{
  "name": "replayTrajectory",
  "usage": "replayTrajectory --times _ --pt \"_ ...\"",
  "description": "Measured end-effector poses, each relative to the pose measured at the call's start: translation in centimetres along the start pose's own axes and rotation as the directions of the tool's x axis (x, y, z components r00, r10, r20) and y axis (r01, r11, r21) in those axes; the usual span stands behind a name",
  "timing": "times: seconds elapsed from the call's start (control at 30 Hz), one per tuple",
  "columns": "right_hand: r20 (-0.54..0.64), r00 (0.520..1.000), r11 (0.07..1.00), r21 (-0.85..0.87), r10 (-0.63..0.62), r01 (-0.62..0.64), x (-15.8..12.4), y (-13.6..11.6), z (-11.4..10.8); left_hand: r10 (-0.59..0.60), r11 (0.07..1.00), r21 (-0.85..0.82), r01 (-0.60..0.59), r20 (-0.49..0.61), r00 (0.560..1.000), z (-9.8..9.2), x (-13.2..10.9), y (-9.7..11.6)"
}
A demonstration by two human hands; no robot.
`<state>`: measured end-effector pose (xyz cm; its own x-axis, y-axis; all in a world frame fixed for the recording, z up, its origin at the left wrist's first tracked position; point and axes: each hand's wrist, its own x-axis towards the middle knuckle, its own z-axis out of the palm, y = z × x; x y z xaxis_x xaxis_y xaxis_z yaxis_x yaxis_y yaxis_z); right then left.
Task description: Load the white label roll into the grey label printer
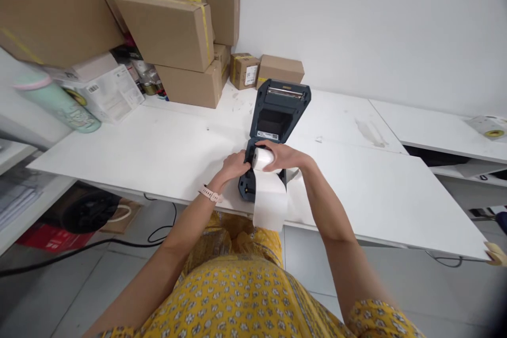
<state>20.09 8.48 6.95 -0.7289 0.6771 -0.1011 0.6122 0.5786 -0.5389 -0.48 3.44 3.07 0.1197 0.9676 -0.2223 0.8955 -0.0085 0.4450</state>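
A dark blue-grey label printer (280, 111) stands on the white table with its lid raised. Inside its body is a white label roll (263, 158), gripped at the far and right side by my right hand (282, 155). A loose strip of labels (270, 202) hangs from the roll over the printer's front and past the table edge. My left hand (236, 165) is closed at the printer's left side, its fingers on the inner edge beside the roll. What those fingers press or hold is hidden.
Cardboard boxes (170, 31) are stacked at the back left, with two small boxes (280, 68) behind the printer. A mint bottle (59, 100) and a white carton (106, 92) stand at left. Another label roll (491, 128) lies far right. Black cables (130, 241) run below the table.
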Motion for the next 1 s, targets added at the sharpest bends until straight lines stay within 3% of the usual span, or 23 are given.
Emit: replayTrajectory --times 0.07,0.13,0.23,0.33,0.47,0.6,0.67,0.73,0.77,0.83,0.87,0.93,1.0 --pt "-0.090 0.989 0.982 0.139 -0.118 0.130 -3.1 -0.2 -1.6 0.013 1.000 -0.018 -0.013 -0.010 1.000 0.2 0.0 -0.3" --pt "-0.235 0.963 0.962 0.201 -0.134 0.183 -7.1 -0.1 -2.9 0.024 0.999 -0.028 -0.024 -0.022 0.999 0.4 0.0 -0.5" --pt "-0.410 0.912 0.945 0.293 -0.010 0.142 -13.6 1.5 -3.1 0.037 0.999 -0.026 -0.037 -0.029 0.999 0.5 -0.1 -0.6" --pt "-0.449 0.866 0.906 0.424 0.221 -0.011 -18.3 5.0 -1.4 0.039 0.999 0.001 -0.039 -0.023 0.999 0.5 0.0 -0.5" --pt "-0.435 0.770 0.807 0.565 0.466 -0.170 -19.9 10.9 2.1 0.011 1.000 0.018 -0.011 -0.024 1.000 0.4 0.1 -0.3" --pt "-0.406 0.738 0.745 0.638 0.540 -0.195 -19.3 13.9 3.7 0.003 1.000 -0.019 -0.003 -0.028 1.000 0.2 -0.1 -0.1" --pt "-0.399 0.735 0.736 0.648 0.548 -0.197 -19.7 13.2 3.2 0.003 0.999 -0.039 -0.004 -0.025 1.000 0.1 -0.3 0.1" --pt "-0.477 0.697 0.759 0.633 0.535 -0.150 -20.6 10.6 2.5 0.004 0.999 -0.054 -0.005 -0.025 1.000 0.0 -0.5 0.2" --pt "-0.557 0.651 0.785 0.612 0.516 -0.097 -21.0 8.8 2.3 0.003 0.998 -0.058 -0.004 -0.025 1.000 0.0 -0.6 0.3" --pt "-0.743 0.498 0.841 0.538 0.447 0.049 -21.1 4.7 2.8 0.003 0.998 -0.059 -0.005 -0.026 1.000 0.0 -0.6 0.4" --pt "-0.804 0.426 0.855 0.505 0.414 0.121 -20.6 2.9 3.6 0.005 0.998 -0.057 -0.006 -0.027 1.000 0.0 -0.6 0.4" --pt "-0.854 0.342 0.847 0.480 0.392 0.228 -18.7 0.4 6.2 0.010 0.999 -0.047 -0.011 -0.030 1.000 0.0 -0.5 0.3" --pt "-0.812 0.366 0.821 0.542 0.455 0.181 -16.0 0.1 9.4 0.018 0.999 -0.025 -0.019 -0.033 0.999 0.1 -0.3 0.2"
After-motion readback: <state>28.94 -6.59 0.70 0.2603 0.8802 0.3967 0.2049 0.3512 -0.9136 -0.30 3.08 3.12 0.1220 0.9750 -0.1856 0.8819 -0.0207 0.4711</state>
